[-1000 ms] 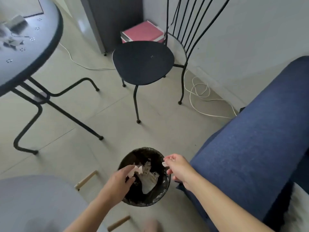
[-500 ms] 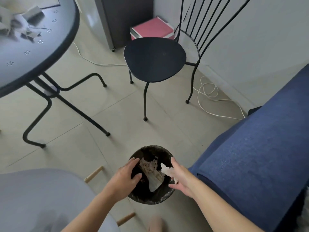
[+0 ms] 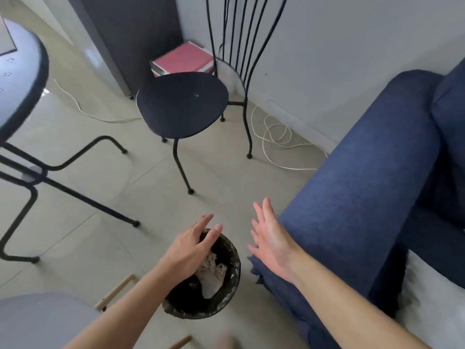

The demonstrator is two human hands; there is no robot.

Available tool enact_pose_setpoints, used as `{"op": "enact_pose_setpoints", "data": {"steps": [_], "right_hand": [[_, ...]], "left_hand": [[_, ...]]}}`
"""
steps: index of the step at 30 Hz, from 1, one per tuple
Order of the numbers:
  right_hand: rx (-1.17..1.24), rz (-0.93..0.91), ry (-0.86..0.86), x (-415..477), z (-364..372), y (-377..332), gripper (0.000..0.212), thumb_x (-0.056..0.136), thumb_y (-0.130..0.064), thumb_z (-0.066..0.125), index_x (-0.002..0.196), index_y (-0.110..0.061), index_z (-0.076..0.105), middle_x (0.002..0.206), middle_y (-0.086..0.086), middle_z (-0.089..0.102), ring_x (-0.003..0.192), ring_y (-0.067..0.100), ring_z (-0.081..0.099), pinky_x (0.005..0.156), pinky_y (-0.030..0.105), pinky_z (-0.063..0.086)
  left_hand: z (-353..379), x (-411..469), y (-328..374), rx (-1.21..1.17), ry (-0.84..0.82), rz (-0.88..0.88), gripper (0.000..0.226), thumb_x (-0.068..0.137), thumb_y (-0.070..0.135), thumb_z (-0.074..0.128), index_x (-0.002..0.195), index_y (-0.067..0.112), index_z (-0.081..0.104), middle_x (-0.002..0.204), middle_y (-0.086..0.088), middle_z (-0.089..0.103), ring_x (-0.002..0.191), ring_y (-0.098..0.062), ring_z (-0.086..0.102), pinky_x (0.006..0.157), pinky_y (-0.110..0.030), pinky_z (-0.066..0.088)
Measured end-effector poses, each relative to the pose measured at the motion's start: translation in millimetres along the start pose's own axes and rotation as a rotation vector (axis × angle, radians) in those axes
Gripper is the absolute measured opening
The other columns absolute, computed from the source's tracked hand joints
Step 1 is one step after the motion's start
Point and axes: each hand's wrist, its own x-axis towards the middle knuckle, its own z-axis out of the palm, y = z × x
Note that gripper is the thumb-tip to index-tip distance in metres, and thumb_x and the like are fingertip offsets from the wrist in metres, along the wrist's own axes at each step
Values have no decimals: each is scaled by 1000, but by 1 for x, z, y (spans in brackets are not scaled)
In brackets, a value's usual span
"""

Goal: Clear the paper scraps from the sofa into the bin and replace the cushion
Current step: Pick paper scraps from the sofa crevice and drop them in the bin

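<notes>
A small round bin (image 3: 227,302) lined with a black bag stands on the floor beside the blue sofa's arm (image 3: 357,210). Crumpled paper scraps (image 3: 212,273) lie inside it. My left hand (image 3: 191,248) hovers over the bin's left rim, fingers spread, holding nothing. To the right of the bin, in front of the sofa arm, my right hand (image 3: 271,240) is open and empty with its fingers apart. A white cushion (image 3: 432,298) shows at the lower right edge on the sofa.
A black metal chair (image 3: 183,107) stands behind the bin. A round dark table (image 3: 22,79) on black legs is at the left. White cable (image 3: 276,137) loops on the floor by the wall. A grey stool (image 3: 37,321) with wooden legs is at lower left.
Both hands let the paper scraps fall into the bin and now open out, empty. The right hand has moved off the bin toward the sofa arm.
</notes>
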Motion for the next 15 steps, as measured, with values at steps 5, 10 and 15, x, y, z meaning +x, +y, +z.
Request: {"op": "enact_pose_setpoints", "data": {"steps": [5,10,15], "right_hand": [[142,-187,46,-54,-102,-50,71,92,-77,23,156,-47,22,165,9,25,149,29,31,116,54,34],[150,-300,233,-111,-231,-74,68,91,-77,28,153,-49,32,160,6,38,142,25,44,110,50,44],[95,-287,473,-159,-354,-69,68,87,-80,30,149,-52,35,157,-2,43,132,12,50,107,41,47]], "left_hand": [[36,22,110,-63,-23,106,62,91,64,40,147,36,39,150,3,44,136,-14,39,109,-29,26],[106,37,219,-10,-137,242,57,92,63,41,145,41,37,145,9,49,126,-10,49,99,-23,34],[193,48,319,72,-247,344,62,89,68,39,147,45,31,146,20,40,135,-5,36,101,-17,28]]}}
